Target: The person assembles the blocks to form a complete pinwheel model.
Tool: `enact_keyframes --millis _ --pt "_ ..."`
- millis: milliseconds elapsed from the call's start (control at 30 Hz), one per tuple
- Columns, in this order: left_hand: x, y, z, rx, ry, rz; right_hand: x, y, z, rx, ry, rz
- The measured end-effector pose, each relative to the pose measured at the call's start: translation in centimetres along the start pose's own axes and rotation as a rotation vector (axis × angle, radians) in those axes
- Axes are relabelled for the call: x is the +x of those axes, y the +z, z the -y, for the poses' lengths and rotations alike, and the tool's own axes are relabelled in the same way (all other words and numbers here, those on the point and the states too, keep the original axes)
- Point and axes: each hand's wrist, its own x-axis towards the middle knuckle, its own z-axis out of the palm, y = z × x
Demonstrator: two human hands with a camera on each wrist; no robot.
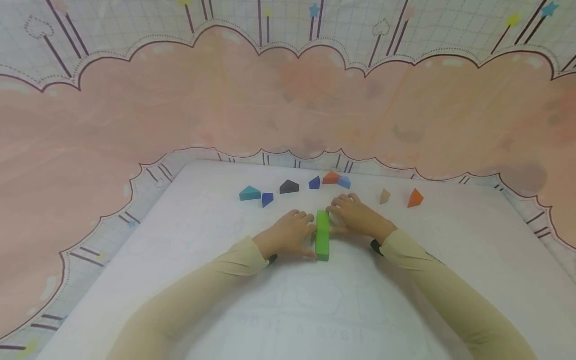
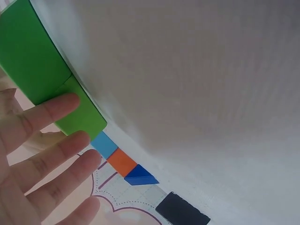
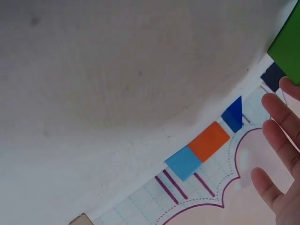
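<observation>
Two green rectangular blocks (image 1: 322, 235) lie end to end in a line on the white table, their seam showing in the left wrist view. My left hand (image 1: 290, 234) is at their left side, fingers extended; in the left wrist view its index fingertip overlaps the lighter green block (image 2: 84, 112). From the other side comes my right hand (image 1: 355, 215), with fingertips by the far end and thumb beside the blocks' right face. Its fingers look loosely straight in the right wrist view, next to a green block (image 3: 288, 47).
Beyond the hands lie a teal block (image 1: 250, 193), a black block (image 1: 289, 187), two dark blue blocks (image 1: 267, 199), an orange block (image 1: 331, 178) touching a light blue one (image 1: 344, 182). Farther right are a tan block (image 1: 384, 196) and an orange triangular block (image 1: 415, 198). A patterned cloth (image 1: 270, 110) hangs behind.
</observation>
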Motion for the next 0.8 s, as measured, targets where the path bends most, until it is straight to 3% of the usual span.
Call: enact_keyframes --millis 333,500,633,800 --pt "-0.6 0.2 -0.4 0.015 0.015 -0.008 -0.4 0.0 0.4 0.007 -0.02 0.017" --pt "-1.2 -0.3 -0.4 0.067 0.015 -0.017 -0.7 -0.1 0.2 -0.003 -0.002 0.026" --pt "-1.6 -0.9 -0.2 0.086 0.005 -0.065 -1.5 -0.7 -0.9 -0.026 0.056 0.022" --pt "-1.3 -0.5 0.1 0.044 0.026 -0.128 -2.9 -1.2 -3.9 -0.059 0.095 -0.032"
